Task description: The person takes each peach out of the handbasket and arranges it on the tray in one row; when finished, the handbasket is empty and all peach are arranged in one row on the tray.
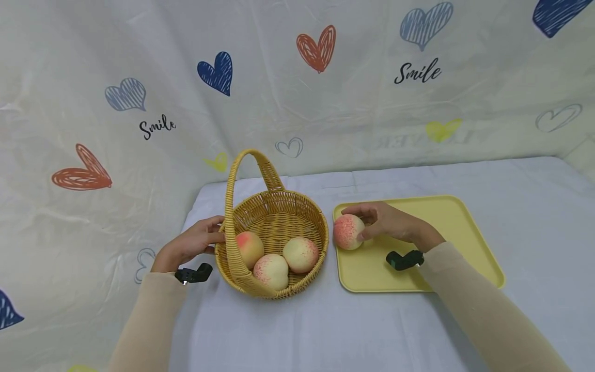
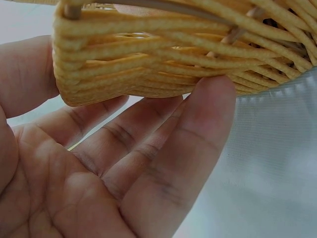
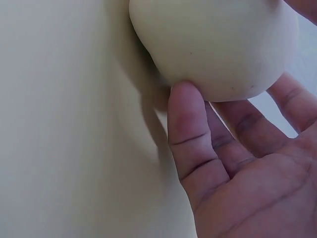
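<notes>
At the left side of a yellow wicker basket (image 1: pixel 283 198), my left hand (image 1: pixel 197 240) holds the woven wall beside the foot of the arched handle. The left wrist view has fingertips against the weave (image 2: pixel 148 67), with other fingers partly hidden behind it. Inside the basket lie three peaches: an orange-red one (image 1: pixel 251 247), a pale speckled one (image 1: pixel 271 272) and another pale one (image 1: pixel 301 254). Over the tray's left edge, my right hand (image 1: pixel 388 222) grips a pink speckled peach (image 1: pixel 347 232) between thumb and fingers. Its pale underside (image 3: pixel 213 49) fills the top of the right wrist view.
A yellow rectangular tray (image 1: pixel 446 227) lies right of the basket, a narrow gap between them. Both are on a table with a white cloth (image 1: pixel 353 330). Behind hangs a pale curtain (image 1: pixel 260 119) printed with hearts and words. Each wrist carries a small black camera (image 1: pixel 194 273).
</notes>
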`<state>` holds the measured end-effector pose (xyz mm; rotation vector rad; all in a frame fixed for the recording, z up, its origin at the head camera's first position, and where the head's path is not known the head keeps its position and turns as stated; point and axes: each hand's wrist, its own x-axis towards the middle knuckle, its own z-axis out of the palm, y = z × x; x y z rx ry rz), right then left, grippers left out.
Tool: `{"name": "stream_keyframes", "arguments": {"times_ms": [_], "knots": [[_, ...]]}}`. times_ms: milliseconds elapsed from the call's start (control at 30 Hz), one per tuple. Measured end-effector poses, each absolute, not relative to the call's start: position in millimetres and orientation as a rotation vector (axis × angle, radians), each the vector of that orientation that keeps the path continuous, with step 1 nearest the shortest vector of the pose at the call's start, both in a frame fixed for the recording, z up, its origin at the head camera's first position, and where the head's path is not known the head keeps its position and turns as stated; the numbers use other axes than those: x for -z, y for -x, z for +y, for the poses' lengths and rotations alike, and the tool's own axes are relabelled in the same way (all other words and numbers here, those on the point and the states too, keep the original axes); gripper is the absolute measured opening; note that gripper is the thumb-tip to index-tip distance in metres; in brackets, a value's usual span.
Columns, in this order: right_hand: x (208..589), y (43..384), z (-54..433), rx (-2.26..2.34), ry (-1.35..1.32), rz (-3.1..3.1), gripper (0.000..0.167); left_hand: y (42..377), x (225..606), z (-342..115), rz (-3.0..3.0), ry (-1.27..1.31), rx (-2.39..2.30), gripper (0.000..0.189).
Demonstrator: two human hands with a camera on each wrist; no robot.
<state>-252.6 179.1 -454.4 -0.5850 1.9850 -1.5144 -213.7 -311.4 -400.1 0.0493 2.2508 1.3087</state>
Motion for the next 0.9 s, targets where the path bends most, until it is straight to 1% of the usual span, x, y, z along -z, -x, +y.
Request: {"name": "stream_keyframes", "arguments": {"times_ms": [267,900], "knots": [[453.2,251.3,176.6,1.516,0.571,2.002,0.076,214.2,401.4,-312.0,2.254,-0.047,-1.301,0.062],[455.5,251.8,178.2,1.519,0.593,2.022,0.076,216.1,403.7,-313.7,2.258,-0.032,-1.288,0.061]]}}
